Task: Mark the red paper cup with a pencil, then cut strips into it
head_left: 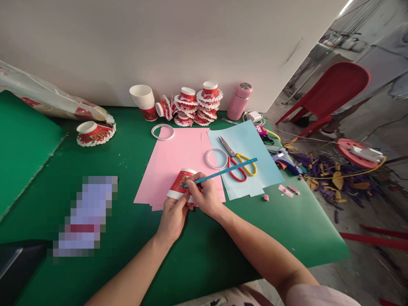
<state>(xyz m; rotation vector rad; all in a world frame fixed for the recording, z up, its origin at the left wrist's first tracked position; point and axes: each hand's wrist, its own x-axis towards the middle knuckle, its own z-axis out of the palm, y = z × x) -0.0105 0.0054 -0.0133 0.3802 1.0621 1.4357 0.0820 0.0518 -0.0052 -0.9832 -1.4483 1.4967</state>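
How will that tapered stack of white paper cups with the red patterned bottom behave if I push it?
The white-and-red paper cup stack may tip easily, since it flares wider toward the top. Its round, tapered sides suggest it could roll in a curve, and its papery walls look light.

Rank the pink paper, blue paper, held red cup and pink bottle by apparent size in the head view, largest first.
1. Pink paper
2. Blue paper
3. Held red cup, pink bottle: too alike to rank, as the cup is nearer and partly covered.
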